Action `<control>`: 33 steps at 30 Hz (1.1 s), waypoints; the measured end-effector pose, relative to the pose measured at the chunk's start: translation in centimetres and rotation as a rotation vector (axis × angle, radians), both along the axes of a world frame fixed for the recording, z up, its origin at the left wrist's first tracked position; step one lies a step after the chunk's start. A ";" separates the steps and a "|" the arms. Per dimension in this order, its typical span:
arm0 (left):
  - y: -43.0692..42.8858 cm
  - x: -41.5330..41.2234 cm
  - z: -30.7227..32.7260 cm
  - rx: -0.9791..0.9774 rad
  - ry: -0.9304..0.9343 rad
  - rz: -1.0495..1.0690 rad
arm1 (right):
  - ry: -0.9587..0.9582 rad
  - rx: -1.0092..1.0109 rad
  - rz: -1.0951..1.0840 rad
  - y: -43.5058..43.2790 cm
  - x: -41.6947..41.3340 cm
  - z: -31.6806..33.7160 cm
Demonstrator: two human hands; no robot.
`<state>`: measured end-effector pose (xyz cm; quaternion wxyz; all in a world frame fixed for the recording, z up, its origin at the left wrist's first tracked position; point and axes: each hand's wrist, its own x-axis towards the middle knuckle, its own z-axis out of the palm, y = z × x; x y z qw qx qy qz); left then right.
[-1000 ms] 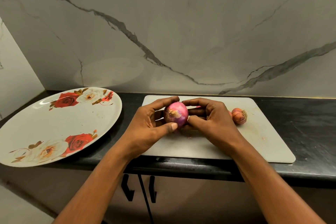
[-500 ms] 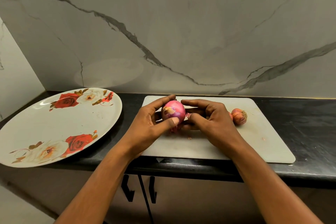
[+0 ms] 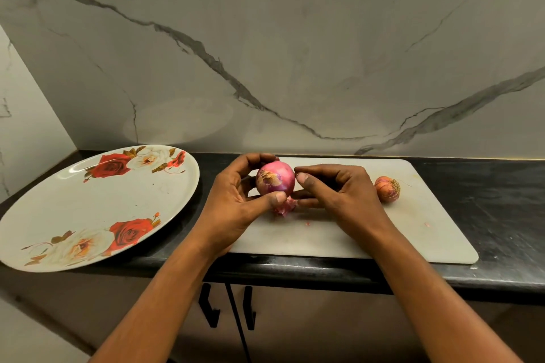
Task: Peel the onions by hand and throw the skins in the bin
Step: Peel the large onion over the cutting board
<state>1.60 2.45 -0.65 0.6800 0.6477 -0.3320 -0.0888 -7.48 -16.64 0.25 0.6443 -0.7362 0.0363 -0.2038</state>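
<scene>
Two onions sit over the white cutting board [image 3: 413,239]. The larger onion [image 3: 275,178], glossy pink-purple with a dry papery tan patch, is gripped just above the board by the left hand [image 3: 236,203], thumb in front and fingers curled behind. The right hand [image 3: 339,191] has its curled fingertips against the onion's right side; whether they pinch skin is unclear. A crumpled scrap of peeled skin [image 3: 284,206] lies under the onion. The smaller onion [image 3: 387,188], rooty and unpeeled, rests near the board's far right. The board's right half is bare, ending near the black stone table [image 3: 501,200] edge. A round rose-patterned plate [image 3: 88,209] overhangs the left front edge.
</scene>
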 end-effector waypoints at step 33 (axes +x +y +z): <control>-0.1 0.1 -0.2 0.103 -0.104 -0.088 | 0.033 -0.109 0.112 -0.4 0.0 0.0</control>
